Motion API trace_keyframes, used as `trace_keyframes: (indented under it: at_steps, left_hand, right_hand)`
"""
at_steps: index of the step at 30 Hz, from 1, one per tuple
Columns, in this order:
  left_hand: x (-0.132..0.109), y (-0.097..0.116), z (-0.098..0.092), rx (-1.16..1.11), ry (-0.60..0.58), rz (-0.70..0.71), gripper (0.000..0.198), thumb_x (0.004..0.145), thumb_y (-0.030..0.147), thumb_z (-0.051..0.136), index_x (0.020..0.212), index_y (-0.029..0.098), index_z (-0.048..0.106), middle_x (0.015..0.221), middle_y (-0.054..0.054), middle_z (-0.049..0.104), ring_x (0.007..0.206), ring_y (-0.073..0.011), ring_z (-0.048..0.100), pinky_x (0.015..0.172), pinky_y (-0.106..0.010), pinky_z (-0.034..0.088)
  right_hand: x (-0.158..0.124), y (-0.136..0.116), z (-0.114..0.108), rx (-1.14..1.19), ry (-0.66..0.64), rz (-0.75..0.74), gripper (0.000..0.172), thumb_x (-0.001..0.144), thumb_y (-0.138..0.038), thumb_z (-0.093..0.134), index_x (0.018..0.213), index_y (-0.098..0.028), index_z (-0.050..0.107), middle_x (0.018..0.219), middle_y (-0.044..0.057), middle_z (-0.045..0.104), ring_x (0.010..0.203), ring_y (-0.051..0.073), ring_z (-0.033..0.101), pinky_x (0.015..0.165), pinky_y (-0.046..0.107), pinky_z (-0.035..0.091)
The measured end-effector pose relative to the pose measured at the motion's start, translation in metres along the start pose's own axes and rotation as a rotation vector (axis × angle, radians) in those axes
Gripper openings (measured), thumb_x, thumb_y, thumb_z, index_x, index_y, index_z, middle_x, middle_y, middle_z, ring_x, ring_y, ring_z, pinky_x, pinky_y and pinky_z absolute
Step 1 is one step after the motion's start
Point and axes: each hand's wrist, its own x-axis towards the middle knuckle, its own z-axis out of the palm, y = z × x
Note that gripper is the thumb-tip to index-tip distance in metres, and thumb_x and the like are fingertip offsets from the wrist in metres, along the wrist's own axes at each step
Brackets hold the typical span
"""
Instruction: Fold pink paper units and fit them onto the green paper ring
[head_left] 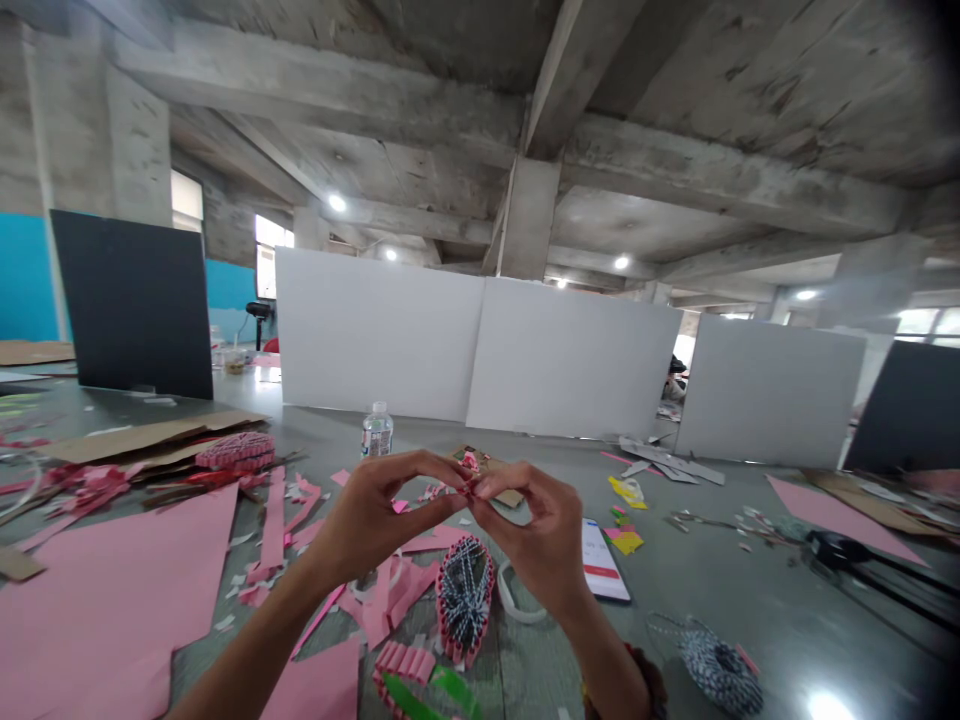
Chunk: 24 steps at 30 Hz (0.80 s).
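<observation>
My left hand (379, 515) and my right hand (529, 530) meet in the middle of the view, their fingertips pinching a small folded pink paper piece (469, 488). Just below the hands lies a folded-paper model (466, 598) in black-and-white with a pink border. A smartphone (604, 560) lies face up beside my right hand, its screen lit. Behind my fingers is a small cardboard piece (487, 475) with paper bits on it. Cut pink paper strips (390, 590) lie under my left wrist.
Large pink sheets (105, 590), cardboard (150, 440), a pink folded model (235, 452) and a water bottle (377, 432) share the grey table (750, 590). White partition boards (480, 345) stand behind it. A person (675, 380) sits beyond them.
</observation>
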Motion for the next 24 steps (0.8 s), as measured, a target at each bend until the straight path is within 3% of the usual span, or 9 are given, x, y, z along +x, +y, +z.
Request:
trace_keyframes:
  at_steps: [16,24]
  left_hand:
    - [0.0010,-0.0016,-0.0034,0.055,-0.021,0.022,0.017,0.085,0.015,0.070,0.098,0.025,0.075,0.095,-0.002,0.076,0.088,-0.0148,0.072,0.075,-0.023,0.061]
    - [-0.0017,0.0009,-0.0048,0.350,0.013,0.291,0.025,0.084,0.008,0.067,0.105,0.022,0.070,0.096,-0.002,0.074,0.085,-0.0101,0.071,0.075,-0.017,0.058]
  right_hand:
    - [-0.0005,0.0028,-0.0004,0.006,0.030,0.022,0.013,0.076,-0.009,0.073,0.076,-0.020,0.067,0.075,0.000,0.070,0.071,0.015,0.067,0.069,0.026,0.053]
    - [0.0011,0.0010,0.0007,0.050,-0.004,0.092,0.011,0.074,-0.014,0.077,0.075,-0.020,0.068,0.072,0.000,0.069,0.068,0.013,0.066,0.066,0.023,0.054]
